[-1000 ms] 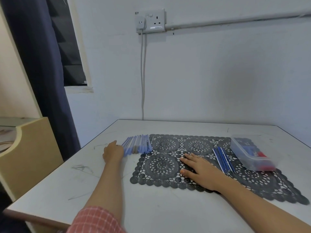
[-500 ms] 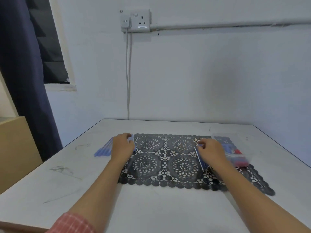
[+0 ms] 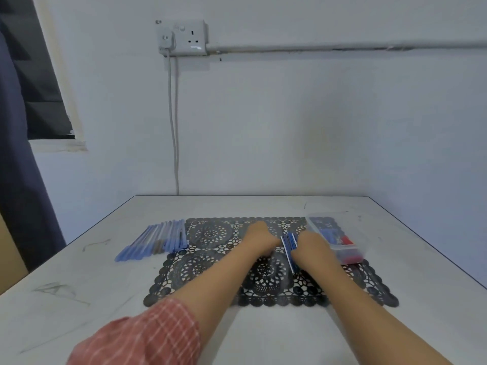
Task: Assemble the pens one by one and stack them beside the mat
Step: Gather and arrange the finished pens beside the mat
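A black lace mat (image 3: 210, 259) lies in the middle of the white table. Beside its left edge is a row of assembled blue pens (image 3: 158, 241). On the mat's right half lies a bundle of thin blue refills (image 3: 289, 245). My left hand (image 3: 259, 239) rests against the bundle's left side with its fingers curled. My right hand (image 3: 313, 248) lies against the bundle's right side and covers part of it. The fingertips of both hands are hidden, so I cannot see whether either grips a refill.
A clear plastic box (image 3: 336, 238) with blue and red pen parts stands on the mat's right end, just beyond my right hand. A wall with a socket (image 3: 184, 38) and a hanging cable backs the table. A dark curtain hangs at the left.
My left hand has left the pen stack and crossed the mat to the refills. My right hand has stayed at the refills. The camera has tilted slightly.
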The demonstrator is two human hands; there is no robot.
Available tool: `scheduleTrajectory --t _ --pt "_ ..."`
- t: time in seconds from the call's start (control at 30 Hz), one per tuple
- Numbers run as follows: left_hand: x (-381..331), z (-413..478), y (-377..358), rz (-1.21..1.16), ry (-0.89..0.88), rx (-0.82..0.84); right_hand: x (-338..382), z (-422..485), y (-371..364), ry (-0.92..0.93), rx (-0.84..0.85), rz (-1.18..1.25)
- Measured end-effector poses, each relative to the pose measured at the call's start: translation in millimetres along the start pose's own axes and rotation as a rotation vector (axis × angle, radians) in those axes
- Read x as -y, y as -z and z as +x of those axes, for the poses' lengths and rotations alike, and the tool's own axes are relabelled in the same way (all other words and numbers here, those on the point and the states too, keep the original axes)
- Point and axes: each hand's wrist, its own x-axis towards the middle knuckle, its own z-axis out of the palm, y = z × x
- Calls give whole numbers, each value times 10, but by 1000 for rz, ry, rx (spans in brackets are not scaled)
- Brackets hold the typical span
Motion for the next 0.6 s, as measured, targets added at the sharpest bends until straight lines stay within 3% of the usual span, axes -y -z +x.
scheduleTrajectory --t 0.6 --pt "-317 260 -175 49 128 80 -99 212 -222 -19 -3 127"
